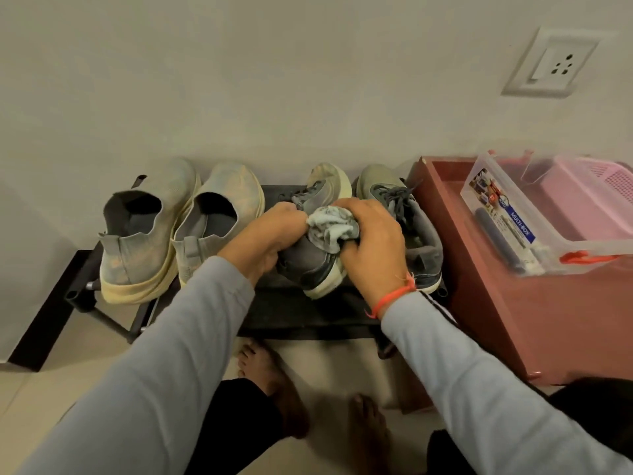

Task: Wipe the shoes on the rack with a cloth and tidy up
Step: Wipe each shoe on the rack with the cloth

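Note:
A low black shoe rack [291, 313] stands against the wall. On its left sit two pale knit slip-on shoes [144, 231], side by side. A grey laced sneaker [308, 262] is tilted on its side in the middle, and my left hand [263, 234] grips it from the left. My right hand [370, 241] presses a crumpled grey-white cloth [330, 228] against that sneaker's upper. Its matching grey sneaker [407, 221] rests flat just to the right, partly hidden by my right hand.
A reddish-brown cabinet [513, 320] stands right of the rack, carrying a clear plastic multi-box [520, 221] and a pink basket [589, 197]. A wall socket [555, 63] is at upper right. My bare feet [274, 385] are on the tiled floor below the rack.

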